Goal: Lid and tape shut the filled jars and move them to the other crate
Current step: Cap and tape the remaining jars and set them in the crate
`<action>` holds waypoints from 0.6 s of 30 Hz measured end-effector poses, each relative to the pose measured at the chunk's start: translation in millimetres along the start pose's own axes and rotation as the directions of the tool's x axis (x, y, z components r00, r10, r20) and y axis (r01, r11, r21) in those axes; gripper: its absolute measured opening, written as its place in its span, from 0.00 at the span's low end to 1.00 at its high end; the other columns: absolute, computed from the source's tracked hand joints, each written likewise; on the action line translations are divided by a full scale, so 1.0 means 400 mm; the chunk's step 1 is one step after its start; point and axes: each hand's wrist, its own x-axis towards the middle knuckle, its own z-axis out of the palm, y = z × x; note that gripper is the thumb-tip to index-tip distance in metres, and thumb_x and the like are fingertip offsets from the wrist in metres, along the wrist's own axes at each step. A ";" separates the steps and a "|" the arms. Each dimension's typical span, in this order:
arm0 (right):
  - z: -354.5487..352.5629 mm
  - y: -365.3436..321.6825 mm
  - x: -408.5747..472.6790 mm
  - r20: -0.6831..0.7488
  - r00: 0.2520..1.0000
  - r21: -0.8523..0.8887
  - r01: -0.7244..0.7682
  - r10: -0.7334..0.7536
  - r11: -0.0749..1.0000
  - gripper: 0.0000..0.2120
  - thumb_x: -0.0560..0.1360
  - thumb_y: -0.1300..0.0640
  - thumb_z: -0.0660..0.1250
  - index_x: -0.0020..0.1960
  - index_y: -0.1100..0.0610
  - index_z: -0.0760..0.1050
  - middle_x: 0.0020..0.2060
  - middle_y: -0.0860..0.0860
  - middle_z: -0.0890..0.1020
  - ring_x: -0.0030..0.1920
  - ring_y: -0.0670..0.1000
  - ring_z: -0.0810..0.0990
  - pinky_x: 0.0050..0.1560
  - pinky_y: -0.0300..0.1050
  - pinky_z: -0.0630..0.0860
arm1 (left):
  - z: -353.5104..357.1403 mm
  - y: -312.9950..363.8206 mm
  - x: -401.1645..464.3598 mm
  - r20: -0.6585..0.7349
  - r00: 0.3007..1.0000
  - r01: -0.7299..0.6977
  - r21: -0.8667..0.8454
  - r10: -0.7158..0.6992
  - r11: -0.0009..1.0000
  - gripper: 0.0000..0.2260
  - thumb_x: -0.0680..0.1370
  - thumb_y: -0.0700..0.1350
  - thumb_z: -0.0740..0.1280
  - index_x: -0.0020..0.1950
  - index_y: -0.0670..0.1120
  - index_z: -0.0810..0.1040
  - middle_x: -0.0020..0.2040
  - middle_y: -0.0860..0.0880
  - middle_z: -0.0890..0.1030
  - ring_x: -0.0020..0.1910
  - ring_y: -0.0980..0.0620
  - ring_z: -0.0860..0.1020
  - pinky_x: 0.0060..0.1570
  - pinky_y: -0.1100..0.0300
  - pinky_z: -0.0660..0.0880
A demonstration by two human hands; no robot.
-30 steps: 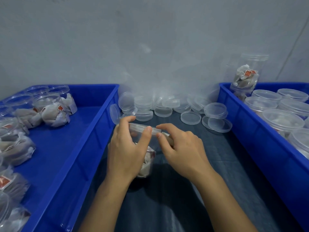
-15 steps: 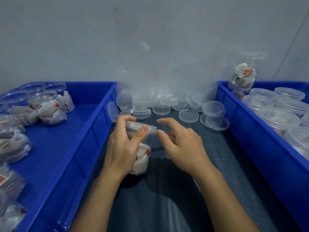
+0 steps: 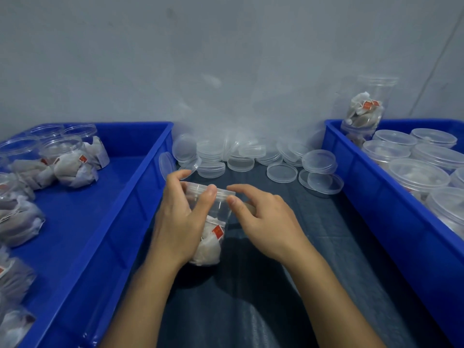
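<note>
A dark table [image 3: 288, 285] meets a grey wall [image 3: 175, 59]; the left hand [image 3: 180, 219] grips a lidded jar [image 3: 213, 222], and the right hand [image 3: 266, 219] pinches its lid edge.

Left hand [image 3: 184, 217] at centre frame, forearm entering from 7 o'clock; fingers and thumb curled round the jar [image 3: 211, 222], thumb tip on the lid rim. Right hand [image 3: 266, 219] just beside it at 3 o'clock, forearm from 5 o'clock, fingers curled, index and thumb tips at the rim.
</note>
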 end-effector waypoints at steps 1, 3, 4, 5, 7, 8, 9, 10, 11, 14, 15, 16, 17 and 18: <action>0.003 -0.003 0.000 -0.011 1.000 -0.016 -0.003 0.003 1.000 0.20 0.82 0.34 0.56 0.69 0.38 0.74 0.38 0.39 0.80 0.54 0.51 0.82 0.57 0.55 0.77 | 0.003 0.009 -0.002 -0.086 0.996 -0.008 0.094 0.016 0.996 0.29 0.72 0.74 0.61 0.66 0.59 0.69 0.58 0.57 0.77 0.53 0.62 0.78 0.49 0.61 0.75; 0.011 -0.009 -0.002 -0.037 0.999 -0.073 0.000 -0.002 0.997 0.21 0.82 0.33 0.54 0.68 0.39 0.74 0.42 0.41 0.84 0.54 0.52 0.82 0.53 0.53 0.76 | 0.009 0.025 -0.007 -0.186 0.981 -0.019 0.224 0.062 0.974 0.27 0.73 0.74 0.58 0.61 0.56 0.71 0.54 0.57 0.78 0.48 0.62 0.78 0.43 0.61 0.71; 0.016 -0.013 -0.004 -0.047 0.999 -0.100 0.007 -0.011 0.995 0.22 0.82 0.33 0.52 0.68 0.39 0.74 0.44 0.42 0.85 0.54 0.53 0.82 0.52 0.53 0.75 | 0.013 0.029 -0.010 -0.182 0.981 -0.021 0.266 0.072 0.964 0.27 0.74 0.74 0.57 0.61 0.55 0.70 0.54 0.55 0.79 0.47 0.59 0.78 0.43 0.57 0.70; 0.021 -0.018 -0.005 -0.050 0.999 -0.113 0.013 -0.018 0.994 0.23 0.82 0.33 0.50 0.68 0.39 0.73 0.47 0.42 0.86 0.55 0.54 0.82 0.51 0.53 0.75 | 0.018 0.031 -0.013 -0.156 0.986 -0.017 0.289 0.065 0.957 0.28 0.75 0.74 0.55 0.63 0.55 0.70 0.54 0.54 0.80 0.47 0.56 0.79 0.45 0.54 0.70; 0.021 -0.028 -0.008 -0.027 1.000 -0.071 0.009 -0.011 0.997 0.25 0.80 0.36 0.48 0.70 0.39 0.72 0.49 0.44 0.86 0.55 0.55 0.81 0.54 0.54 0.75 | 0.024 0.028 -0.017 -0.096 0.995 -0.006 0.296 0.035 0.955 0.29 0.76 0.75 0.55 0.67 0.55 0.67 0.53 0.53 0.82 0.49 0.50 0.80 0.48 0.49 0.73; 0.016 -0.029 -0.009 -0.008 1.000 -0.025 0.005 -0.005 1.000 0.25 0.79 0.39 0.48 0.71 0.38 0.71 0.49 0.43 0.86 0.55 0.54 0.81 0.56 0.55 0.75 | 0.024 0.025 -0.016 -0.082 0.996 -0.007 0.291 0.032 0.957 0.29 0.77 0.75 0.57 0.68 0.56 0.67 0.52 0.53 0.82 0.49 0.50 0.80 0.48 0.49 0.74; 0.008 -0.026 -0.010 0.003 1.000 0.026 0.004 -0.004 1.000 0.24 0.79 0.42 0.50 0.72 0.38 0.71 0.45 0.42 0.85 0.53 0.53 0.81 0.56 0.55 0.75 | 0.022 0.021 -0.014 -0.078 0.997 -0.002 0.272 0.024 0.962 0.29 0.76 0.75 0.58 0.68 0.56 0.67 0.50 0.54 0.82 0.48 0.53 0.81 0.45 0.52 0.75; 0.000 -0.021 -0.011 0.003 1.000 0.062 0.008 -0.008 0.998 0.22 0.81 0.44 0.52 0.72 0.38 0.72 0.40 0.40 0.82 0.49 0.51 0.80 0.55 0.54 0.75 | 0.018 0.017 -0.010 -0.080 0.997 0.015 0.232 0.003 0.973 0.29 0.76 0.74 0.59 0.68 0.57 0.68 0.49 0.56 0.81 0.46 0.56 0.80 0.43 0.56 0.74; -0.007 -0.014 -0.009 -0.004 1.000 0.076 0.013 -0.013 0.997 0.20 0.82 0.46 0.55 0.72 0.38 0.72 0.34 0.40 0.80 0.44 0.49 0.79 0.53 0.54 0.75 | 0.013 0.015 -0.006 -0.082 0.996 0.040 0.180 -0.025 0.983 0.28 0.76 0.73 0.60 0.68 0.57 0.69 0.50 0.57 0.81 0.46 0.59 0.80 0.41 0.61 0.72; -0.019 0.005 -0.003 -0.030 0.999 0.028 0.030 -0.029 0.999 0.16 0.83 0.45 0.58 0.69 0.37 0.73 0.30 0.38 0.77 0.37 0.48 0.75 0.49 0.54 0.76 | 0.001 0.008 0.001 -0.065 0.995 0.085 0.072 -0.080 0.994 0.26 0.77 0.74 0.63 0.67 0.58 0.71 0.52 0.57 0.81 0.48 0.61 0.79 0.42 0.63 0.71; -0.021 0.007 -0.001 -0.031 0.999 0.004 0.034 -0.034 0.999 0.15 0.84 0.45 0.58 0.68 0.37 0.73 0.30 0.36 0.77 0.38 0.48 0.76 0.50 0.54 0.76 | -0.002 0.006 0.002 -0.058 0.995 0.087 0.063 -0.083 0.994 0.27 0.76 0.75 0.62 0.66 0.59 0.71 0.53 0.58 0.81 0.49 0.60 0.79 0.42 0.61 0.71; -0.020 0.008 0.000 -0.026 0.999 -0.018 0.035 -0.035 0.999 0.15 0.84 0.44 0.58 0.68 0.37 0.73 0.30 0.35 0.77 0.39 0.49 0.76 0.51 0.55 0.76 | -0.004 0.005 0.002 -0.053 0.995 0.089 0.059 -0.086 0.994 0.27 0.75 0.75 0.61 0.66 0.59 0.71 0.53 0.58 0.81 0.50 0.60 0.79 0.43 0.60 0.72; -0.019 0.009 0.000 -0.019 0.999 -0.035 0.035 -0.036 0.999 0.14 0.84 0.43 0.57 0.68 0.36 0.73 0.30 0.34 0.77 0.40 0.49 0.77 0.52 0.55 0.76 | -0.005 0.005 0.002 -0.048 0.995 0.093 0.056 -0.090 0.994 0.28 0.74 0.75 0.60 0.65 0.60 0.72 0.53 0.58 0.81 0.50 0.60 0.79 0.44 0.60 0.72; -0.019 0.011 0.001 -0.014 0.999 -0.046 0.036 -0.037 0.998 0.14 0.84 0.42 0.57 0.68 0.36 0.73 0.30 0.34 0.77 0.41 0.50 0.77 0.53 0.55 0.76 | -0.005 0.004 0.003 -0.041 0.994 0.099 0.046 -0.097 0.994 0.28 0.72 0.76 0.60 0.65 0.60 0.72 0.53 0.58 0.82 0.50 0.60 0.80 0.44 0.59 0.72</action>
